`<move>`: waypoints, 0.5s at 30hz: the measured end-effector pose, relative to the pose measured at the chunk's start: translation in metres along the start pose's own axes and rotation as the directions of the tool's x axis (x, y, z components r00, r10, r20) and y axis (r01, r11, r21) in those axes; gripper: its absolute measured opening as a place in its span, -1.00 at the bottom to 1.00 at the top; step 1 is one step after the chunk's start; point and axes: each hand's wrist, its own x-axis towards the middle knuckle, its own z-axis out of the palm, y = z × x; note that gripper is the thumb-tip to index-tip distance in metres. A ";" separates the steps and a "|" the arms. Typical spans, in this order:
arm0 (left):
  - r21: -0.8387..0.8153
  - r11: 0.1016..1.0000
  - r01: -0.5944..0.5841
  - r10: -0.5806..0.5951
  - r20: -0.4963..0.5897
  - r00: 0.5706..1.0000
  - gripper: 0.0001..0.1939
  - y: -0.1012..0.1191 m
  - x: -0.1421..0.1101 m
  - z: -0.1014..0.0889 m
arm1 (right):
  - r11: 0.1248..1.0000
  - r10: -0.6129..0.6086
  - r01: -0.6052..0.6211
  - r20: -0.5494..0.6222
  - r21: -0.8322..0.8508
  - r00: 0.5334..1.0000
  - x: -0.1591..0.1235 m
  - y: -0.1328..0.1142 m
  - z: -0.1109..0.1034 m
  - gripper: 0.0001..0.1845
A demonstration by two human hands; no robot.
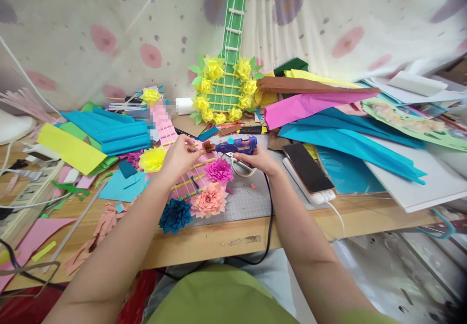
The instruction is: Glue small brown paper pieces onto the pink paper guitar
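My right hand [255,157] is wrapped around a blue-purple glue gun [237,146], its nozzle pointing left. The nozzle meets a small brown paper flower [208,146], pinched at its left side by the fingertips of my left hand [182,154]. Beneath both hands lies a pink paper guitar [178,188] with yellow bars and white strings. Paper flowers sit around its edge: yellow [152,159], magenta [219,170], peach [209,200] and dark blue [175,215]. White-handled scissors [242,169] lie under the glue gun, partly hidden.
A green paper guitar [229,83] ringed with yellow flowers leans on the back curtain. Folded coloured paper is piled right [350,124] and left [113,129]. A phone [308,167] rests on a white box. A black cord [270,212] hangs over the table's front edge.
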 end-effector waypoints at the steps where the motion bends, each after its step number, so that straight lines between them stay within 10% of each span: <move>1: 0.001 1.000 -0.001 0.001 0.003 1.000 -0.64 0.000 0.000 0.001 | 1.000 -0.005 0.005 0.006 -0.011 1.000 0.001 0.001 0.000 -0.54; 15: 0.019 1.000 -0.017 0.016 0.014 1.000 -0.66 0.000 0.000 0.002 | 0.997 -0.052 0.052 0.002 -0.065 0.999 0.004 0.012 0.000 -0.53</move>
